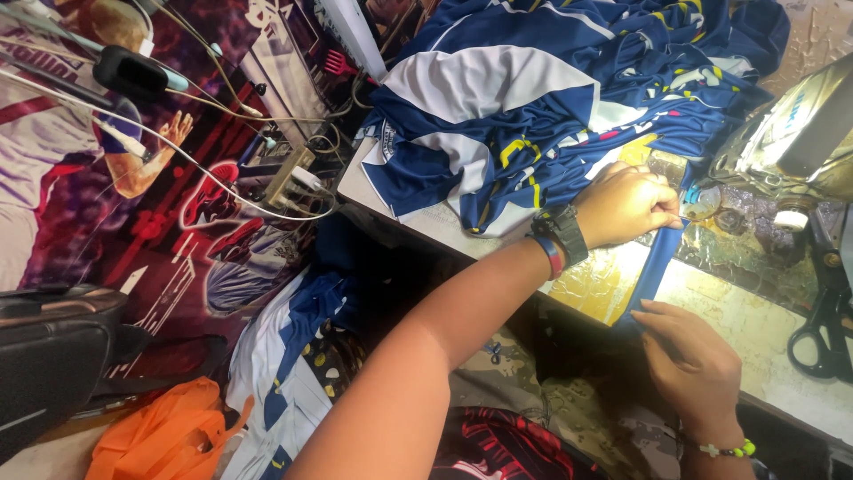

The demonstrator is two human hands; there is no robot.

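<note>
Left grip was clenched, pinching the blue fabric strip at its upper end, just beside the sewing machine. Right grip was also closed on the same strip, holding its lower end below and toward the near edge of the table. Between the two hands the strip ran taut and narrow, slanting away from the machine toward the table's front edge.

Blue-and-white jersey, bunched, lay on the table on the side of the left hand away from the machine, one fold hanging over the table's far-left edge. Black scissors rested on the table below the machine, near the right frame edge, apart from both hands.

Open table surface showed only in a pale band between strip and scissors. Room off the table, further from the machine, was crowded: cables, more jerseys on the floor, an orange bag.
</note>
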